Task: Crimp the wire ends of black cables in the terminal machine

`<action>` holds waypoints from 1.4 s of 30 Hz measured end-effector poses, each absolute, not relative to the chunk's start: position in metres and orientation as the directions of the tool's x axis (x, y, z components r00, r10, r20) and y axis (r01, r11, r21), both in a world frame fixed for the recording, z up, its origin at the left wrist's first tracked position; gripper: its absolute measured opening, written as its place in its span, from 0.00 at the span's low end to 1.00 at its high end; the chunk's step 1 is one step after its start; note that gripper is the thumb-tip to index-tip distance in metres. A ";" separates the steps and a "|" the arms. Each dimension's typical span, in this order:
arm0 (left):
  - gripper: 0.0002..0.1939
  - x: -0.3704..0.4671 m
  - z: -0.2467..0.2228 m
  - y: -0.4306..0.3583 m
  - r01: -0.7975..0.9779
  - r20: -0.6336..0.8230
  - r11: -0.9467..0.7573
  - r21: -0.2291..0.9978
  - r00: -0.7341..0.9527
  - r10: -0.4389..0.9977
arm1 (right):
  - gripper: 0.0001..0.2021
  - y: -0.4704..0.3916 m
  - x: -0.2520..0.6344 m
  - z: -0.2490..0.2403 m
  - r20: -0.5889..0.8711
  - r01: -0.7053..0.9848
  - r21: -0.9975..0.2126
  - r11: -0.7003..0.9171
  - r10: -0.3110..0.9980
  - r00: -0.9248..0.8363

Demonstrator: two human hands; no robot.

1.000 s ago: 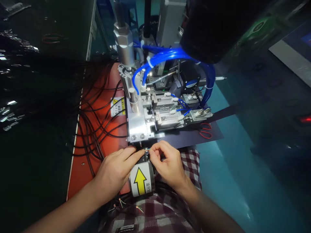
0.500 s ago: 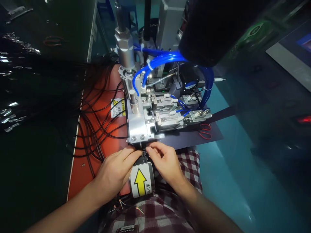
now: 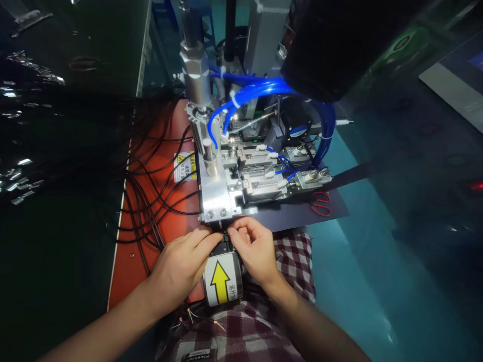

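Note:
My left hand [image 3: 184, 264] is closed at the front of the metal machine [image 3: 215, 193], its fingertips pressed near a small black fixture [image 3: 226, 242]. On the right side of that fixture, my right hand [image 3: 256, 246] is pinched, thumb against index finger. What either hand holds is too small or hidden to make out. Just below the fingertips lies a white plate with a yellow arrow [image 3: 221, 281]. Black cables [image 3: 145, 211] run over the orange surface [image 3: 132, 269] to the left of the machine.
Blue air tubes [image 3: 260, 90] arch over the machine. Red-handled scissors [image 3: 321, 203] lie on the dark plate [image 3: 294, 216] at right. Loose wire ends [image 3: 190, 315] hang by the checked cloth [image 3: 241, 332]. Shiny small pieces [image 3: 22, 176] are at far left.
The view has shifted slightly, so the machine sits a little further right. Both hands stay at the same fixture, with hardly any change in their pose.

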State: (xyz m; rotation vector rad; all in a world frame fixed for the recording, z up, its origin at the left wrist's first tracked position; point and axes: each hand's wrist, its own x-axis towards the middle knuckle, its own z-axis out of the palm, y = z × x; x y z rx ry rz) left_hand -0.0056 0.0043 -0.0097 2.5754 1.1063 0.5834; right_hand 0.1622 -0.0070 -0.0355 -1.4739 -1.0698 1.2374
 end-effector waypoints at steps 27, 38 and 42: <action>0.13 -0.005 -0.006 0.003 0.658 0.216 -0.652 0.377 0.622 0.753 | 0.08 -0.009 0.175 -0.035 -0.357 -0.032 -0.934 -0.356 0.933 0.036; 0.28 0.000 0.010 -0.015 0.776 0.022 -0.616 0.138 0.619 0.785 | 0.09 -0.002 0.181 -0.037 -0.384 0.026 -0.923 -0.383 0.919 -0.092; 0.21 -0.003 0.003 -0.012 0.786 0.057 -0.577 0.222 0.580 0.812 | 0.10 -0.002 0.180 -0.039 -0.376 0.010 -0.926 -0.377 0.922 -0.088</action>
